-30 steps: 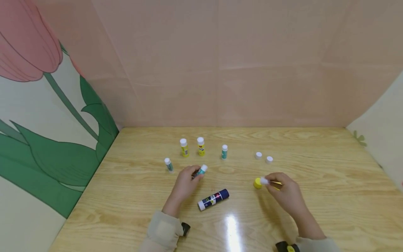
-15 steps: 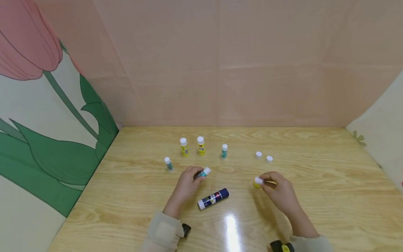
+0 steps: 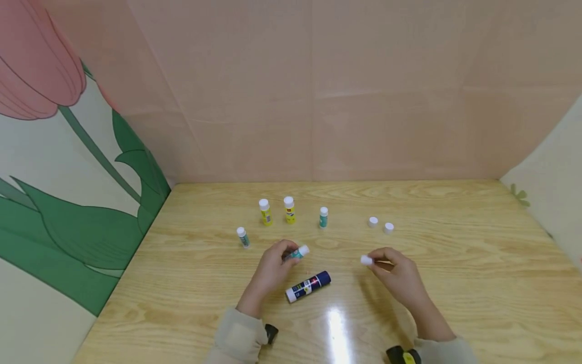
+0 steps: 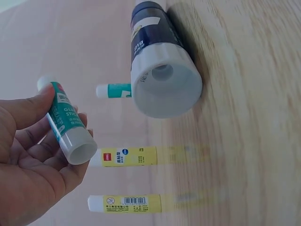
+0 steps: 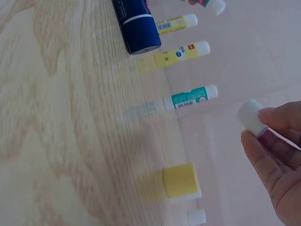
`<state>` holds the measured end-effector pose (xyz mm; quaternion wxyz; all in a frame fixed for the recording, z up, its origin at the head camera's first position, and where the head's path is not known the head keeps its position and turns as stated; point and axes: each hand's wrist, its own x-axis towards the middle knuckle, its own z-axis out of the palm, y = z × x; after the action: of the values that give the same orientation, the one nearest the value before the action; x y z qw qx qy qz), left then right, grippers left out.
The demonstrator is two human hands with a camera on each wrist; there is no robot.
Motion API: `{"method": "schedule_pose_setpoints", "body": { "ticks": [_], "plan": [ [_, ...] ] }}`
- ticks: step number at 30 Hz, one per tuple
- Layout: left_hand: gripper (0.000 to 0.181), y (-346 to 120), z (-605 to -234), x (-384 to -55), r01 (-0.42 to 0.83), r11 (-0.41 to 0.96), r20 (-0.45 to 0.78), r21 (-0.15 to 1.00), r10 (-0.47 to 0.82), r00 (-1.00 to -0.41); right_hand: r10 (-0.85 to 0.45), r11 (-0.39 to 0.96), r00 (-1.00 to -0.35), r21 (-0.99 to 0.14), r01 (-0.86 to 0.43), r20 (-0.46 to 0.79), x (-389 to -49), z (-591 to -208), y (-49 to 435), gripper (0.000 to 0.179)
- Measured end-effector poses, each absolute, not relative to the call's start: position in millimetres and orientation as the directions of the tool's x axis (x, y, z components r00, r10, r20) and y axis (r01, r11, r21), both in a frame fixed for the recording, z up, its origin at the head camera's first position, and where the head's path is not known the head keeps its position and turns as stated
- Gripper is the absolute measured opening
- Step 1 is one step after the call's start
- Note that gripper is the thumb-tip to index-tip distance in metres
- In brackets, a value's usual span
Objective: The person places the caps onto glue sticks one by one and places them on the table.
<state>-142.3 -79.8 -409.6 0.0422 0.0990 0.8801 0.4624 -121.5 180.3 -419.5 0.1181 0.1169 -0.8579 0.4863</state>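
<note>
My left hand (image 3: 273,268) grips a small teal glue stick (image 4: 66,110) with white ends, tilted above the table. In the left wrist view the hollow white end points toward the camera. My right hand (image 3: 400,278) pinches a white cap (image 5: 252,117) between thumb and fingers, raised off the table. Below it a yellow cap (image 5: 181,180) stands on the wood; in the head view the right hand and white cap hide it. Between the hands a large navy glue stick (image 3: 308,286) lies on its side, nearer the left hand.
Behind the hands stand two yellow glue sticks (image 3: 290,210) with white caps and a teal glue stick (image 3: 323,217). Another teal one (image 3: 243,237) is at the left. Two small white caps (image 3: 373,222) sit at the back right. A pink backdrop (image 3: 313,101) rises behind the table (image 3: 477,283).
My right hand has moved left with the white cap, over the yellow cap, which it now hides in the head view. My left hand has shifted slightly right with the teal glue stick.
</note>
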Motion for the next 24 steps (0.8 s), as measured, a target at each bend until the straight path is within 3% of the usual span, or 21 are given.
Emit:
{"method": "schedule_pose_setpoints", "body": {
  "ticks": [24],
  "plan": [
    [0.019, -75, -413, -134, 0.183, 0.515, 0.030, 0.837, 0.292, -0.956, -0.095, 0.389, -0.970, -0.888, -0.245, 0.226, -117, -415, 161, 0.016]
  ]
}}
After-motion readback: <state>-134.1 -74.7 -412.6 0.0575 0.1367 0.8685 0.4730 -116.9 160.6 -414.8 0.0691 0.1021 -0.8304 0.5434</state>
